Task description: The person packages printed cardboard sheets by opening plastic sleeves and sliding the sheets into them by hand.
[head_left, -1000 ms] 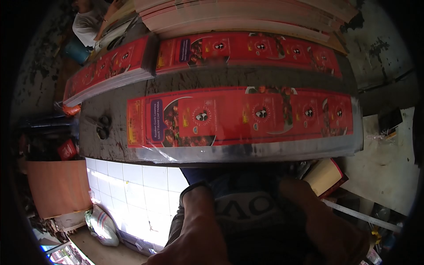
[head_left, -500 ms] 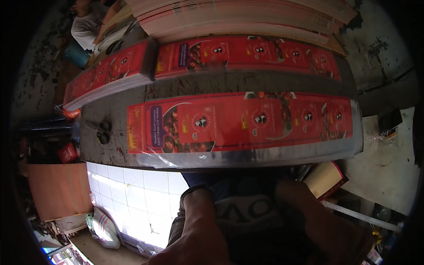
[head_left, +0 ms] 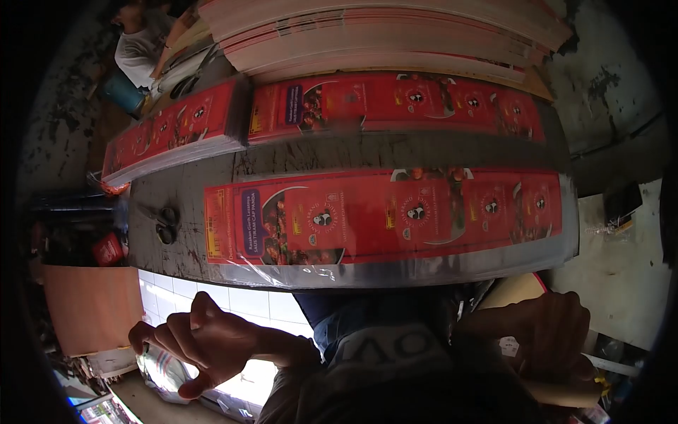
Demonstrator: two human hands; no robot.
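Note:
My left hand (head_left: pixel 201 339) is raised below the table's front edge, left of my body. Its fingers are loosely bent and apart from the thumb, with nothing in them. On the other side, my right hand (head_left: pixel 554 328) hangs bent at the wrist, fingers loosely curled in shadow; I see nothing held. Both hands are clear of the tabletop. Nearest to them lies a long red printed label sheet (head_left: pixel 367 219) with food pictures, on a clear plastic film (head_left: pixel 395 271) along the front edge. Black-handled scissors (head_left: pixel 165 225) lie left of it.
Further back on the dark table (head_left: pixel 296 152) are another red printed strip (head_left: pixel 360 106) and a thick stack of red sheets (head_left: pixel 176 124). Tall piles of paper (head_left: pixel 381 35) rise behind. A person (head_left: pixel 138 49) is at the far left, near a blue container (head_left: pixel 123 92).
My left hand has come up and outward to the left, and my right hand has lifted into view on the right. The table sits slightly lower in view; the sheets on it look unmoved.

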